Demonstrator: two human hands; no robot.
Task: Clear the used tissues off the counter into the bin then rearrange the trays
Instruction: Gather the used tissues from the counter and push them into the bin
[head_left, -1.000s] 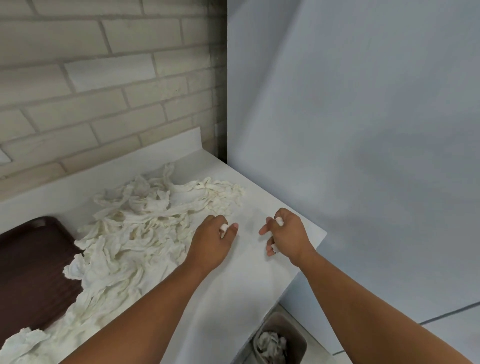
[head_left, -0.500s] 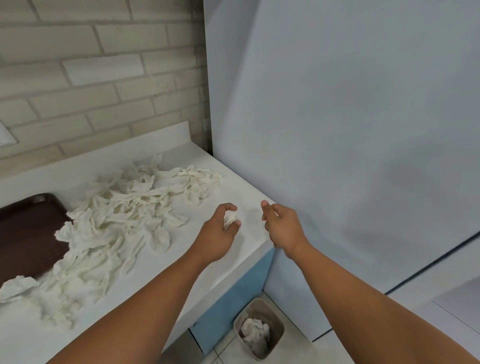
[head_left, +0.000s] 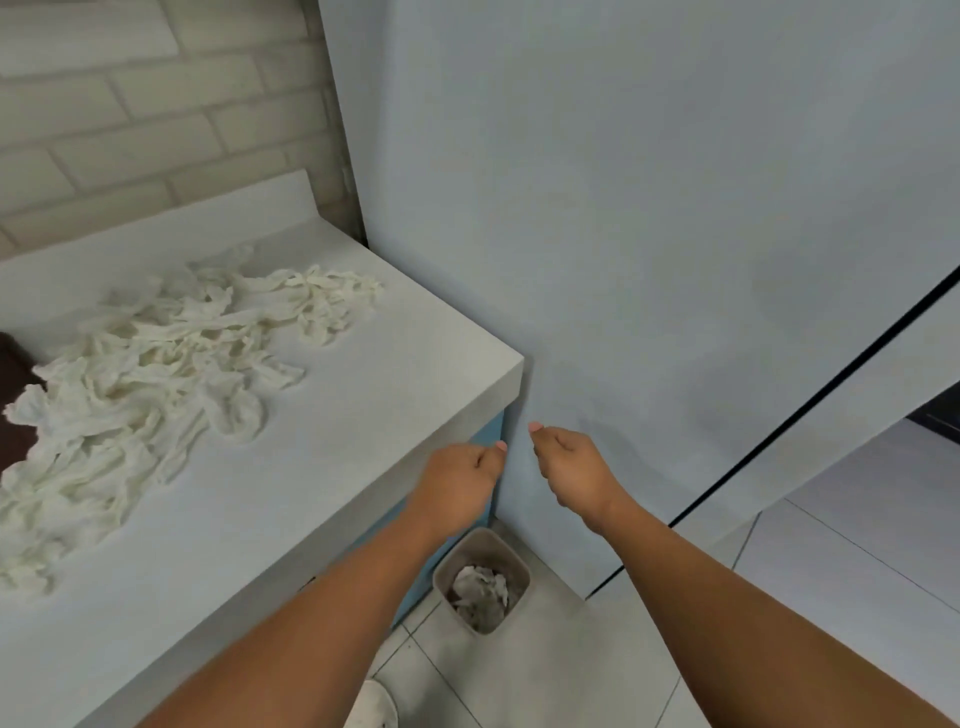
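A heap of crumpled white tissues (head_left: 156, 364) covers the left part of the white counter (head_left: 353, 457). A sliver of a dark brown tray (head_left: 11, 364) shows at the left edge, partly under the heap. On the floor below the counter's corner stands a small beige bin (head_left: 442, 566) with tissues (head_left: 480, 592) inside. My left hand (head_left: 457, 483) is curled shut just past the counter edge, above the bin. My right hand (head_left: 571, 467) is curled beside it, a little apart. Any tissue scraps they hold are hidden inside the fingers.
A pale blue panel (head_left: 649, 260) rises right behind the counter's corner, close to my right hand. A brick wall (head_left: 130, 130) backs the counter. Blue cabinet front (head_left: 491, 436) lies under the counter. Tiled floor (head_left: 571, 675) surrounds the bin; a white shoe (head_left: 371, 706) is near it.
Both hands picked small tissue scraps from the counter's right end, then moved right and off the edge, over the bin. The view swung right and down.
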